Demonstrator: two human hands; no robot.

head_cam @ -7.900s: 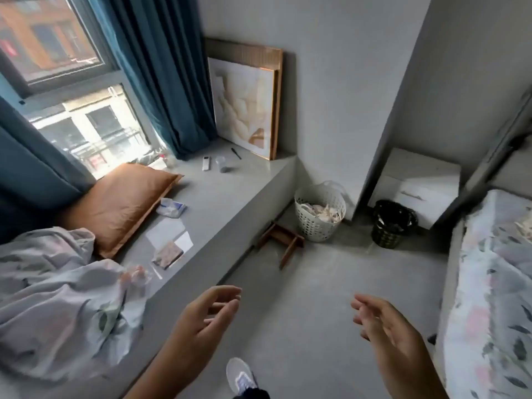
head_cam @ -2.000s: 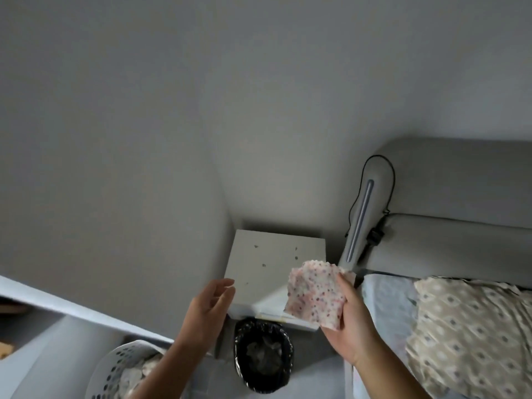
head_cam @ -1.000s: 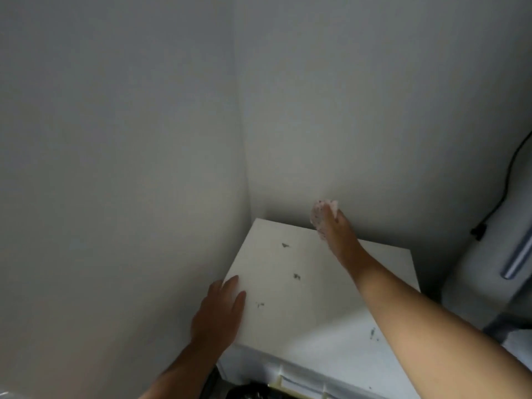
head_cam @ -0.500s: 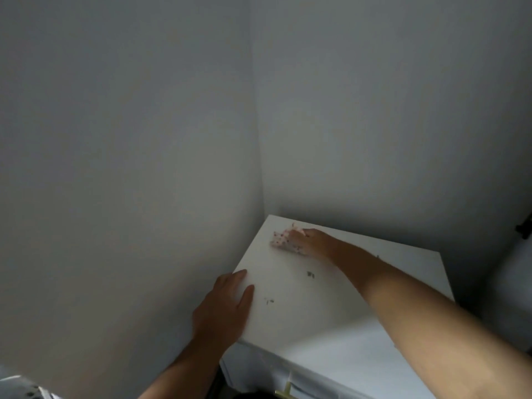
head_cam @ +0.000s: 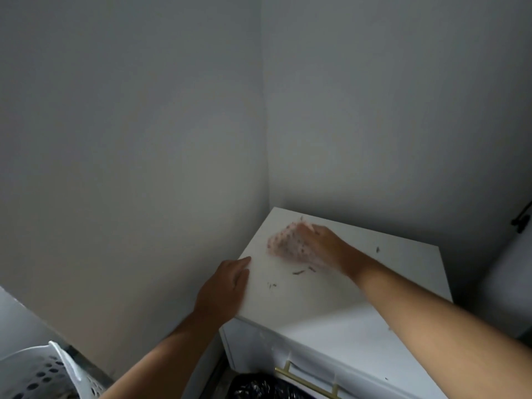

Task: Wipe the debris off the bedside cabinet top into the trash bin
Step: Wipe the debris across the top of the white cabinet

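The white bedside cabinet (head_cam: 403, 272) stands in the corner of two grey walls. My right hand (head_cam: 328, 246) presses a pink speckled cloth (head_cam: 283, 241) flat on the top near its far left corner; both are motion-blurred. Dark debris bits (head_cam: 299, 272) lie just in front of the cloth, with another speck (head_cam: 377, 249) to the right. My left hand (head_cam: 224, 286) rests flat on the cabinet's left edge, fingers together, holding nothing. The black-lined trash bin (head_cam: 259, 388) shows at the bottom, below the cabinet front.
A white perforated laundry basket (head_cam: 43, 372) stands at the bottom left. The cabinet front has a brass drawer handle (head_cam: 308, 378). A dark cable (head_cam: 522, 217) hangs at the right edge beside a grey headboard.
My right hand has dragged the cloth from the far left corner toward me across the top. My left hand stays on the left edge. The view has come slightly closer.
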